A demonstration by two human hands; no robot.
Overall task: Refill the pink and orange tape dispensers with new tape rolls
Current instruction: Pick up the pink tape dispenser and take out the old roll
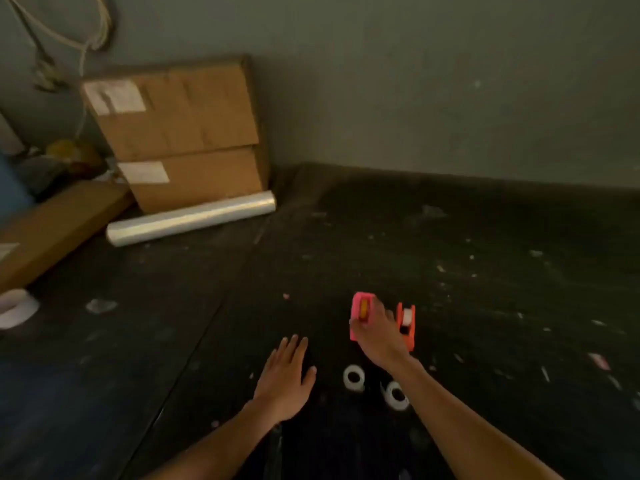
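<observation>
My right hand [379, 336] is closed around the pink tape dispenser [360, 315], which has a yellowish core in its top. The orange dispenser [406, 323] stands just right of that hand and carries a whitish roll. Two clear tape rolls lie on the dark table nearer me: one [354, 376] on the left and another [396, 395] on the right, partly under my right forearm. My left hand [287, 375] rests flat on the table, fingers spread, holding nothing, to the left of the rolls.
Stacked cardboard boxes [183, 133] lean against the wall at back left, with a roll of clear film [190, 221] in front. A long flat box [55, 230] and a white object [15, 308] sit at the left edge. Paper scraps dot the black tabletop [485, 289].
</observation>
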